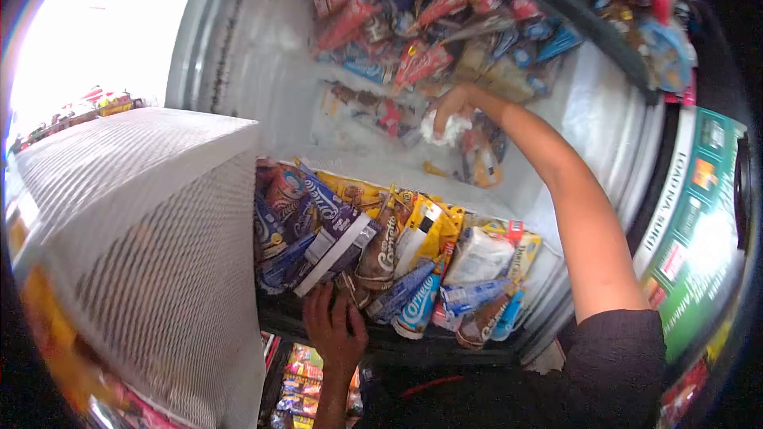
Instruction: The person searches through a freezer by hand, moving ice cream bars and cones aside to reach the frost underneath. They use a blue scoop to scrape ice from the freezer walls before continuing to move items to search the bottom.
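Observation:
My right hand (455, 107) reaches down into the chest freezer (274, 103). Its fingers are closed on a crumpled white wad (445, 129), and I cannot tell if it is cloth or frost. Around it on the frosty floor lie a few loose wrapped ice creams (482, 163). My left hand (335, 324) rests at the near rim with its fingers apart. Just ahead of those fingers is a heap of wrapped ice cream cones (388, 246), among them a blue Cornetto cone (419, 306) and a purple pack with a pale band (338, 250).
Red and blue wrapped cones (421, 24) fill the freezer's far section. A white ribbed panel (159, 270) stands tall at my left. Along the right side runs a green printed sign (699, 230). Colourful small packets (302, 381) show below the rim.

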The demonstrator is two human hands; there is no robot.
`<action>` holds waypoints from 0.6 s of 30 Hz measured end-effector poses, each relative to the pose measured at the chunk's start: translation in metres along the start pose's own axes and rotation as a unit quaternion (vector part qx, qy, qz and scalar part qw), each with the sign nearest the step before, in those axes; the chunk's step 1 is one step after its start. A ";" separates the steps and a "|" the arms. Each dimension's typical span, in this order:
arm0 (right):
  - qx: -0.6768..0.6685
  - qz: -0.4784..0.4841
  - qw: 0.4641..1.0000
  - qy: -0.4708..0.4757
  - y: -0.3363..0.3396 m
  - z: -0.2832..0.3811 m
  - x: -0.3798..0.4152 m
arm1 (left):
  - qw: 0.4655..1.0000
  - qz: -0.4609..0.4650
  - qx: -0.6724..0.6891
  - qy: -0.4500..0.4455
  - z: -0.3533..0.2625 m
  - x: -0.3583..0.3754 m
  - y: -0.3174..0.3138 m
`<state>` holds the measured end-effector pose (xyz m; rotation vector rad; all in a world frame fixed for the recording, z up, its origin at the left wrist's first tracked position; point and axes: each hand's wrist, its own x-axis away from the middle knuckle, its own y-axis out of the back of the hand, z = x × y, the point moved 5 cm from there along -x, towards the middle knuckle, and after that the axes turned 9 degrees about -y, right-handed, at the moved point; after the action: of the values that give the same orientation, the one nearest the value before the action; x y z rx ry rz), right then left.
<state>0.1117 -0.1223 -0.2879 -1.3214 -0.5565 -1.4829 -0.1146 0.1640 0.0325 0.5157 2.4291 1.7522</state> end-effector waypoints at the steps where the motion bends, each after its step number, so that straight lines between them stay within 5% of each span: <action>1: -0.018 0.008 1.000 -0.008 -0.002 0.005 0.020 | 1.000 0.001 0.012 0.002 -0.003 -0.002 0.004; 2: -0.013 -0.010 1.000 -0.011 -0.002 0.012 0.046 | 1.000 -0.017 0.016 -0.005 -0.006 0.000 0.008; 4: -0.085 0.105 0.991 0.017 -0.013 0.032 0.104 | 1.000 -0.020 0.021 -0.002 -0.004 0.002 0.006; 6: -0.111 -0.013 0.994 -0.007 -0.012 0.059 0.191 | 0.999 -0.044 0.027 -0.013 -0.007 0.003 0.010; 8: -0.076 0.064 0.990 0.099 -0.027 0.093 0.269 | 0.998 -0.059 0.029 -0.024 -0.008 0.004 0.014; 10: -0.056 0.026 0.988 0.139 -0.022 0.108 0.327 | 0.997 -0.064 0.035 -0.022 -0.008 0.007 0.015; 12: -0.071 -0.116 0.979 0.154 -0.008 0.113 0.392 | 0.996 -0.080 0.031 -0.036 -0.009 0.007 0.018; 14: -0.017 -0.059 0.975 0.212 -0.001 0.130 0.453 | 0.996 -0.068 0.049 -0.024 -0.008 0.009 0.016; 18: -0.066 -0.240 0.937 0.245 0.068 0.125 0.546 | 0.996 -0.075 0.041 -0.023 -0.008 0.009 0.018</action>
<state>0.2992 -0.2478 0.2297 -0.8841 -0.4715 -2.2015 -0.1220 0.1645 0.0530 0.3666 2.4466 1.5721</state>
